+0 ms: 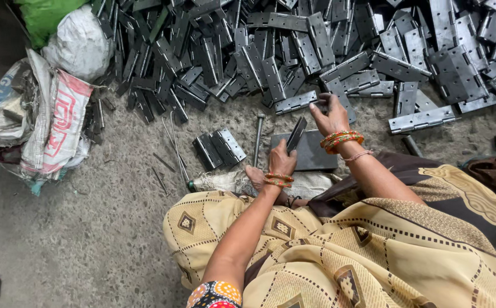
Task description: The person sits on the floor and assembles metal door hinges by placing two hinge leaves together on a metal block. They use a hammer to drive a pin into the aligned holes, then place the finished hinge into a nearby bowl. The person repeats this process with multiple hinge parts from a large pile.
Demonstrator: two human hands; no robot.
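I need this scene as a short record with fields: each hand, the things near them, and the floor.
left hand: holds a dark hinge upright over a flat block
right hand: reaches to the hinge pile, touching one
near: small hinge stack, long pin, sacks
floor: rough grey concrete

Cream patterned cloth, a bright dotted sleeve, orange-green bangles on both wrists.

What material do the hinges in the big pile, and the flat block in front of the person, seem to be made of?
The hinges look like bare grey sheet metal, probably steel: dull sheen, sharp folded edges, punched screw holes. The flat block looks like a dark, matte metal slab, though the picture leaves this open. The left hand holds one hinge leaf on it.
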